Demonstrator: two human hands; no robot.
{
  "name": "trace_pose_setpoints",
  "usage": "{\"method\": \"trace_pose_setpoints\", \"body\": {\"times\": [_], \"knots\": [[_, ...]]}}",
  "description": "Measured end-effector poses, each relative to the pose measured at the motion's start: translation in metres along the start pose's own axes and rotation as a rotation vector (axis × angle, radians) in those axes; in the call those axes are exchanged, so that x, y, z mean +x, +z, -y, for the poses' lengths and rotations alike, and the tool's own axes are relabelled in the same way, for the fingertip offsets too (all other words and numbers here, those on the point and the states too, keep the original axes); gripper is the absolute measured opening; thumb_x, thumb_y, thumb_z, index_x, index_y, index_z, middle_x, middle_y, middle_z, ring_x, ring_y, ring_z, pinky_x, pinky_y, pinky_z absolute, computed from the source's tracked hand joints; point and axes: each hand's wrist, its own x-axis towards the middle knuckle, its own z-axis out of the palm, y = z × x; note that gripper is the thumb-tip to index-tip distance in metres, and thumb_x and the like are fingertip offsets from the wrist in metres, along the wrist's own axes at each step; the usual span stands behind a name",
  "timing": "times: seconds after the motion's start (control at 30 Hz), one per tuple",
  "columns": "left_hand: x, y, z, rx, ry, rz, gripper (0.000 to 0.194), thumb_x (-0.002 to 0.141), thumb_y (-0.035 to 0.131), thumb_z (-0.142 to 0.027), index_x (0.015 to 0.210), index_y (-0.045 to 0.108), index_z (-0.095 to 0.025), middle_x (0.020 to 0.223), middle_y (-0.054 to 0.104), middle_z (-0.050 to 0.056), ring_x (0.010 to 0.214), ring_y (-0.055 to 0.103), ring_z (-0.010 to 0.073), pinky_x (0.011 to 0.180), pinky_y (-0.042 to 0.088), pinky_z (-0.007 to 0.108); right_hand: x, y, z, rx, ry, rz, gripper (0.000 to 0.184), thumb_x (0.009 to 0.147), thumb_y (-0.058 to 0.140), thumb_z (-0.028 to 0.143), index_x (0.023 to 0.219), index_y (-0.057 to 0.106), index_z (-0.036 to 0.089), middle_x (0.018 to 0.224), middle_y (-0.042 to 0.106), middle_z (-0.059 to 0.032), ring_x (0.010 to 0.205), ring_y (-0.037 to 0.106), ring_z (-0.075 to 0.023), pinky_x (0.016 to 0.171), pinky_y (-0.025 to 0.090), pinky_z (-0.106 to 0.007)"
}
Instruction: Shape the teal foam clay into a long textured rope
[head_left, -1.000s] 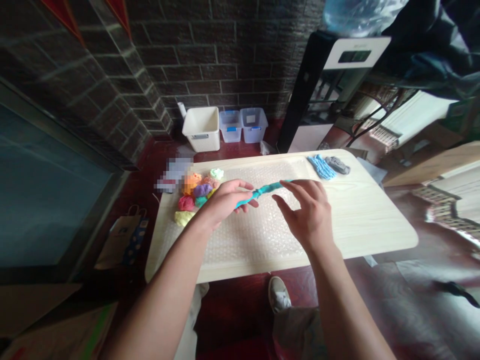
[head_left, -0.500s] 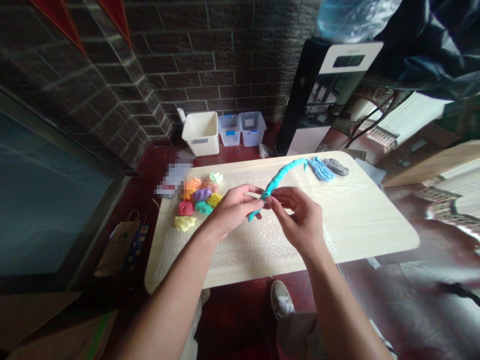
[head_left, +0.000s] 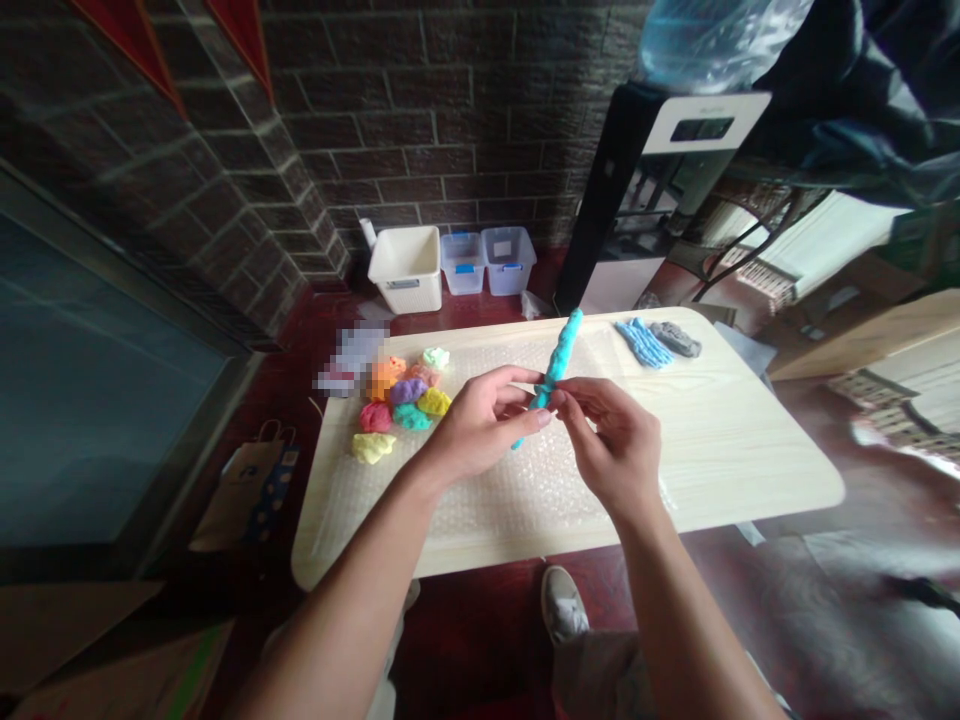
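A turquoise roll of modelling clay (head_left: 562, 352), lumpy and tapering at its lower end, is held above the table, tilted up and slightly right. My left hand (head_left: 487, 420) pinches its lower part between thumb and fingers. Thumb and fingertips of my right hand (head_left: 611, 430) press on the same stretch from the right; parts of those fingers hide behind the clay. To the left lie several soft clay lumps, among them a purple one (head_left: 409, 391), a green one (head_left: 412, 417), a red one (head_left: 376, 416) and a pale yellow one (head_left: 373, 447).
Bubble wrap (head_left: 480, 510) covers much of the pale wooden table (head_left: 757, 450). A blue ridged clay piece (head_left: 643, 343) and a grey one (head_left: 676, 339) lie at the back right. Beyond the table stand a white basket (head_left: 406, 265), two clear bins (head_left: 508, 262) and a water dispenser (head_left: 622, 200).
The right hand has come in from the roll's far end to its lower part beside the left hand. The roll has swung from nearly level to a steep tilt and looks straighter.
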Motion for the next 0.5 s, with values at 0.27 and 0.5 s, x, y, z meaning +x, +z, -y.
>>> {"method": "trace_pose_setpoints", "body": {"times": [0.27, 0.5], "knots": [[0.0002, -0.001, -0.0032, -0.085, 0.009, 0.012, 0.037, 0.087, 0.074, -0.024, 0.122, 0.064, -0.015, 0.1, 0.077, 0.01, 0.08, 0.071, 0.0175, 0.069, 0.047, 0.027, -0.0024, 0.003, 0.0016, 0.009, -0.024, -0.031, 0.018, 0.093, 0.073, 0.033, 0.106, 0.072, 0.021, 0.099, 0.08, -0.0077, 0.088, 0.079, -0.0225, 0.077, 0.066, -0.036], [0.0, -0.0032, -0.0038, -0.12, -0.023, 0.078, 0.032, 0.09, 0.07, -0.026, 0.119, 0.065, -0.014, 0.098, 0.076, 0.009, 0.081, 0.073, 0.0185, 0.074, 0.049, 0.029, 0.001, -0.0054, 0.0036, -0.109, -0.141, -0.03, 0.008, 0.093, 0.075, 0.024, 0.097, 0.081, 0.025, 0.098, 0.083, -0.0051, 0.09, 0.078, -0.0225, 0.083, 0.063, -0.037]]}}
